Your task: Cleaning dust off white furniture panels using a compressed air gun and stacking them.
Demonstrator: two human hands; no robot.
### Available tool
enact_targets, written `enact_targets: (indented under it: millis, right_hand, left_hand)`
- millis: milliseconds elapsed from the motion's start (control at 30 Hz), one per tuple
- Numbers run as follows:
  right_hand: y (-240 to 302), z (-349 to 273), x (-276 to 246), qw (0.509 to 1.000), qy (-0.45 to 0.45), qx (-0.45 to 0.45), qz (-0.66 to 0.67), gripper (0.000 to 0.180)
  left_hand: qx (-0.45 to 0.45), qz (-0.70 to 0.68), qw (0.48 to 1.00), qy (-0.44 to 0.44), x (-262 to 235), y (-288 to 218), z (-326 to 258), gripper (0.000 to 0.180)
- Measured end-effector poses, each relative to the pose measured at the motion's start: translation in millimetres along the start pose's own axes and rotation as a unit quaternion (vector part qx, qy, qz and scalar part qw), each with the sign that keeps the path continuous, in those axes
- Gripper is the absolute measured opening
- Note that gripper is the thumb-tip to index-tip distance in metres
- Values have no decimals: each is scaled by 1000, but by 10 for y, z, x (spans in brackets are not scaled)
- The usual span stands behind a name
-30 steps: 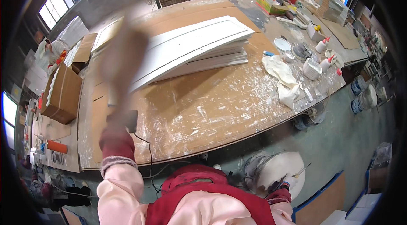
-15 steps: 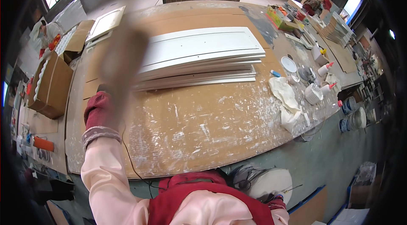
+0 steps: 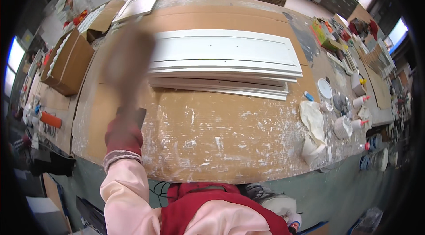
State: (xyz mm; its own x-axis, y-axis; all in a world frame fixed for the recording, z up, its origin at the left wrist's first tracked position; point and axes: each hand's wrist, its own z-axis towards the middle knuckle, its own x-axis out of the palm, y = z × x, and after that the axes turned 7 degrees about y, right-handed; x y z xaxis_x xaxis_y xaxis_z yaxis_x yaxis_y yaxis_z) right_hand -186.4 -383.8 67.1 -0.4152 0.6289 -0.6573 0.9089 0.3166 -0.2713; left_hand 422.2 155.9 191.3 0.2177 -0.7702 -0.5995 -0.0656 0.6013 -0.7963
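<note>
My left arm, in a pink sleeve with a red knitted cuff (image 3: 124, 136), reaches up over the near left of the table. Beyond the cuff, my left hand (image 3: 128, 62) is a brown smear close to the camera; its fingers cannot be made out, nor whether they hold anything. A dark band (image 3: 141, 117) shows at the wrist. Behind the smear lies a stack of white grooved panels (image 3: 226, 51), its left end hidden. Of my right arm only a bit of red cuff (image 3: 293, 227) shows at the lower edge, the fingers hidden.
Brown cardboard (image 3: 195, 142) with white paint marks covers the table. A crumpled white cloth (image 3: 312, 122), a white tub (image 3: 342, 127) and glue bottles (image 3: 359, 101) with red tips stand at the right. An open carton (image 3: 68, 64) is at the left. Another person (image 3: 71, 9) works at the far left.
The view has swung left, so the table and panels sit further right in the picture. My left hand remains raised and blurred; the right cuff has dropped closer to the lower edge.
</note>
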Motion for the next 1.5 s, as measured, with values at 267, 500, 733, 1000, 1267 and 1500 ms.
enact_targets:
  millis: [267, 500, 733, 1000, 1267, 1500]
  right_hand:
    - [2015, -1512, -1750, 834, 158, -403, 343, 27]
    - [3672, -1085, -1931, 757, 191, -504, 368, 24]
    - [4448, -698, -2011, 647, 261, -524, 488, 22]
    - [4636, -770, -2016, 682, 307, -418, 516, 29]
    - [4828, -586, -2004, 680, 278, -428, 527, 25]
    - [5160, -385, -2195, 658, 243, -469, 537, 22]
  left_hand:
    - [35, -296, 953, 55, 410, 1085, -107, 60]
    - [-81, -246, 963, 77, 455, 634, -188, 39]
    - [-115, -103, 986, 69, 553, 450, -226, 58]
    - [-116, 82, 990, -8, 600, 653, -16, 74]
    - [-104, 113, 987, 41, 581, 710, 110, 78]
    - [-108, 51, 990, 73, 775, 491, 421, 67]
